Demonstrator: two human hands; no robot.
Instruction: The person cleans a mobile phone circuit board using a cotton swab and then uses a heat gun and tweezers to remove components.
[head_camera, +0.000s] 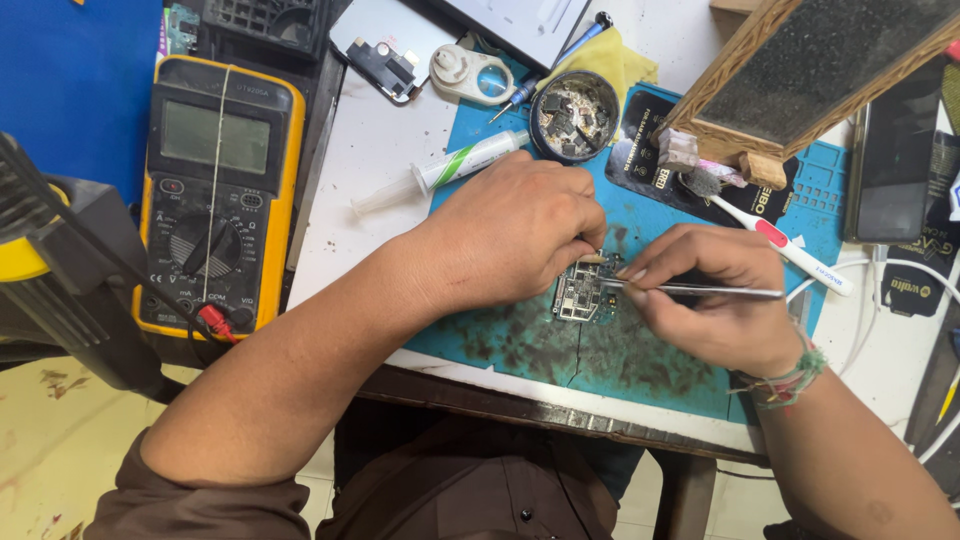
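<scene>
Board (577, 292): small bare circuit board w/ metal shields, flat on the stained teal mat (520, 340) at centre, pinned at its far edge by left hand (520, 235), fingers curled tight onto it; it lies just left of right hand (715, 305). Right hand pinches slim steel tweezers (700, 290), long axis running left-right, tip on board's right edge, so right is the working hand and both touch the board. Outward: syringe (440, 172) and round tin of scrap (575, 115) far, toothbrush (780, 242) right, yellow meter (215, 190) well left.
</scene>
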